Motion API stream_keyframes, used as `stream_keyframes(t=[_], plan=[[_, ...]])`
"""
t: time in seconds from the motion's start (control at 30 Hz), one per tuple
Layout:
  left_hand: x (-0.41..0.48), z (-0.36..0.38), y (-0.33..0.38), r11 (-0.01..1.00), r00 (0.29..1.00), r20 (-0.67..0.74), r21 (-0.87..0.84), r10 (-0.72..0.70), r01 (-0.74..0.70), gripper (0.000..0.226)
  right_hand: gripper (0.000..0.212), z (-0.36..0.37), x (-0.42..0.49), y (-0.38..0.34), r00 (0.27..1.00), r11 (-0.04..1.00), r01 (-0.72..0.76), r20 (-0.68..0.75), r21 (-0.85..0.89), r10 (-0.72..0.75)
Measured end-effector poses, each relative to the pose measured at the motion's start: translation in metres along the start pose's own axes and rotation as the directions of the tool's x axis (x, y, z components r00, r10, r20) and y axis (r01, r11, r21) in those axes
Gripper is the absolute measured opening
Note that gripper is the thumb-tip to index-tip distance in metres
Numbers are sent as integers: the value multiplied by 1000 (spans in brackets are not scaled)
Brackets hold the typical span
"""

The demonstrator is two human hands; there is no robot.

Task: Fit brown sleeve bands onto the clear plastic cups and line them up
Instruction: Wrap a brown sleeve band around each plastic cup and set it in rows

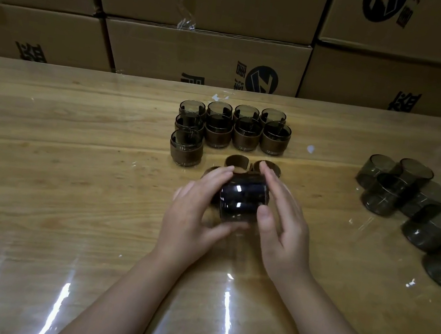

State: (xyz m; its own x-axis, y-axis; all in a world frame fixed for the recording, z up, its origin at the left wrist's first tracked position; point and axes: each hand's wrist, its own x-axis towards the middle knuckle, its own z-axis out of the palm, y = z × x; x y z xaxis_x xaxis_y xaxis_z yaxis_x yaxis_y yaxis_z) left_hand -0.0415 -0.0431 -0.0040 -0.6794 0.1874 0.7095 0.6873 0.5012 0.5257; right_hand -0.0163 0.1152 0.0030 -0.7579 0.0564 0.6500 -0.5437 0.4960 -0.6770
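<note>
A smoky clear cup lies on its side between my hands, with a brown sleeve band around its far end. My left hand grips the cup from the left, fingers curled over the top and thumb underneath. My right hand is at the cup's right side with straight fingers and its thumb on the cup. Two loose brown bands lie just beyond. Several sleeved cups stand in rows behind them. Several bare cups sit at the right.
The wooden table has a glossy clear cover. Stacked cardboard boxes wall off the far edge. Small white scraps lie on the table near the cup rows.
</note>
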Motion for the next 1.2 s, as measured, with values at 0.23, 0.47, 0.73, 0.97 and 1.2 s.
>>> stream_keyframes(t=[0.23, 0.47, 0.73, 0.97, 1.2], plan=[[2, -3, -2, 984, 981, -113, -101, -160, 148, 72, 40, 4, 0, 2, 999, 1000, 1, 32, 0, -1], [2, -3, 6, 998, 991, 134, 48, 25, -32, 79, 57, -1, -1, 4, 993, 987, -95, 85, 132, 85], [-7, 6, 22, 996, 995, 103, -89, -12, 22, 74, 61, 2, 1, 11, 993, 986, -91, -66, 137, 101], [-7, 7, 21, 997, 996, 89, -73, 19, -12, 66, 53, -1, 4, 9, 958, 909, -202, -117, 365, 260], [-6, 3, 17, 993, 999, 47, -119, -12, 17, 80, 54, 4, -4, 1, 995, 959, -101, 13, 264, 101]])
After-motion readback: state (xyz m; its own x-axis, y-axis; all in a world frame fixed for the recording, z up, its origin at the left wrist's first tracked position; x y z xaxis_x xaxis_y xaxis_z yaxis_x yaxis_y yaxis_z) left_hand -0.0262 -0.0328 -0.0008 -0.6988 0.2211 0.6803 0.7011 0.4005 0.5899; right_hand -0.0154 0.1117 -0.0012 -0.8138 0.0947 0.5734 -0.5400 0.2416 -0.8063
